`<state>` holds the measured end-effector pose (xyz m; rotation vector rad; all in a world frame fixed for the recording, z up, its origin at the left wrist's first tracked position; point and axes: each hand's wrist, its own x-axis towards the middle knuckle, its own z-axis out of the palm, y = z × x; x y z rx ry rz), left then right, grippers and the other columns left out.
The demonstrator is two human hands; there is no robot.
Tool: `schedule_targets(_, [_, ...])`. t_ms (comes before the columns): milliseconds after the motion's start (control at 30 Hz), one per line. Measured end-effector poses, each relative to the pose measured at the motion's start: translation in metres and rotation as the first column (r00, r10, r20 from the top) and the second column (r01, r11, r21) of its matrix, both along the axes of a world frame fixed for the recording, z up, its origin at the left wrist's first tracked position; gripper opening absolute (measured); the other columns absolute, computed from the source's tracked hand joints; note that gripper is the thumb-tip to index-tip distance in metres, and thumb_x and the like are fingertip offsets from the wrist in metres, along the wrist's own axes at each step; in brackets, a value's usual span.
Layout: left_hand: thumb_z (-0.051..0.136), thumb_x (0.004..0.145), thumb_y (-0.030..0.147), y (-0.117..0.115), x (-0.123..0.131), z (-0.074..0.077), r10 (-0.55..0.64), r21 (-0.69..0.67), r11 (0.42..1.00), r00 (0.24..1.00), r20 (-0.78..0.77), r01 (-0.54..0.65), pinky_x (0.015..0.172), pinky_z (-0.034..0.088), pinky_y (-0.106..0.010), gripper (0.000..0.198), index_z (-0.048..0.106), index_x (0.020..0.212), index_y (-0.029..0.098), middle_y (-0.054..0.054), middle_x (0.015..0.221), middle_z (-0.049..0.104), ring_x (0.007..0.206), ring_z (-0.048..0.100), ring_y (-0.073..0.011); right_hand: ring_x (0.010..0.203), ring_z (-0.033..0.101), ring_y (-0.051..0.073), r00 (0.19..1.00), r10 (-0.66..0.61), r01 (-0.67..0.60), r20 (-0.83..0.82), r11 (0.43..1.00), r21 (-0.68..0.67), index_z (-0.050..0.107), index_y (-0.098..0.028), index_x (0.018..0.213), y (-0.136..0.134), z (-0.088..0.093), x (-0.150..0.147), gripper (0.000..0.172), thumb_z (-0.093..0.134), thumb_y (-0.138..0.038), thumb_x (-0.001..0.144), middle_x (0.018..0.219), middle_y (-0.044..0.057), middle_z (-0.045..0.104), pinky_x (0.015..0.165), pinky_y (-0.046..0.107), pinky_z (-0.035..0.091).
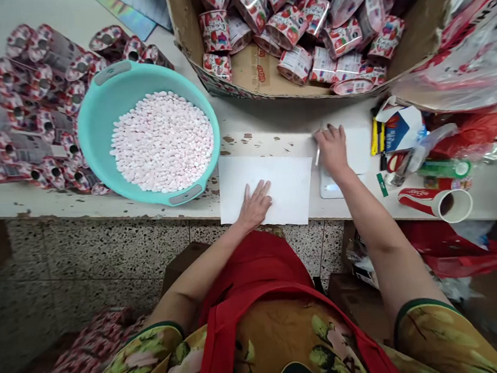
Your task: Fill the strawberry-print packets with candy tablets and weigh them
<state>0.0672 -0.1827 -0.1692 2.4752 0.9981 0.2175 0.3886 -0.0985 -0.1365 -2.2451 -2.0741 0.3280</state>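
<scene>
My left hand (255,204) lies flat, fingers spread, on a white sheet of paper (286,174) at the table's front edge. My right hand (331,148) rests just right of the sheet, over a small white scale (330,187); its fingers are curled round a thin pale stick-like thing I cannot make out. A teal basin (94,116) holding small white-pink candies (162,141) stands left of the sheet.
A cardboard box (259,68) with strawberry-print pouches sits at the back. More open pouches (25,102) lie in rows at the left. A tipped red paper cup (437,202), a blue-white packet (401,128) and plastic bags clutter the right.
</scene>
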Motion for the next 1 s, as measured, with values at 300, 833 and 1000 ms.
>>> schedule_targets(300, [0.033,0.104,0.029,-0.006,0.038,0.006,0.051,-0.08,0.996,0.999,0.014,-0.05,0.124,0.003,-0.062,0.029,0.06,0.102,0.019,-0.009,0.158,0.038,0.152,0.02,-0.0232,0.114,0.059,0.026,0.94,-0.132,0.231,-0.316,0.925,0.303,0.065,-0.022,0.12,-0.047,0.035,0.0,0.035,0.045,-0.041,0.099,0.107,0.01,0.069,0.102,0.052,0.046])
schedule_targets(833, [0.04,0.102,0.027,0.067,-0.017,0.003,0.013,0.017,1.0,0.994,0.11,-0.015,0.116,0.035,-0.051,0.024,0.062,0.103,0.017,-0.013,0.141,0.059,0.145,0.039,-0.0257,0.053,0.067,0.01,-0.179,-0.332,0.614,-0.926,0.698,-0.368,0.06,-0.018,0.084,-0.032,0.013,-0.146,0.033,0.076,-0.046,0.075,0.073,-0.001,0.071,0.049,0.021,0.057])
schedule_targets(1000, [0.043,0.101,0.024,0.072,-0.016,-0.002,-0.046,0.077,0.996,0.995,0.086,0.039,0.118,0.035,-0.052,0.021,0.062,0.102,0.016,-0.012,0.143,0.057,0.145,0.037,-0.0268,0.063,0.069,0.011,0.078,-0.213,0.646,-0.974,0.755,-0.113,0.058,-0.019,0.087,-0.017,-0.004,-0.173,0.029,0.067,-0.046,0.085,0.079,-0.001,0.07,0.059,0.025,0.06])
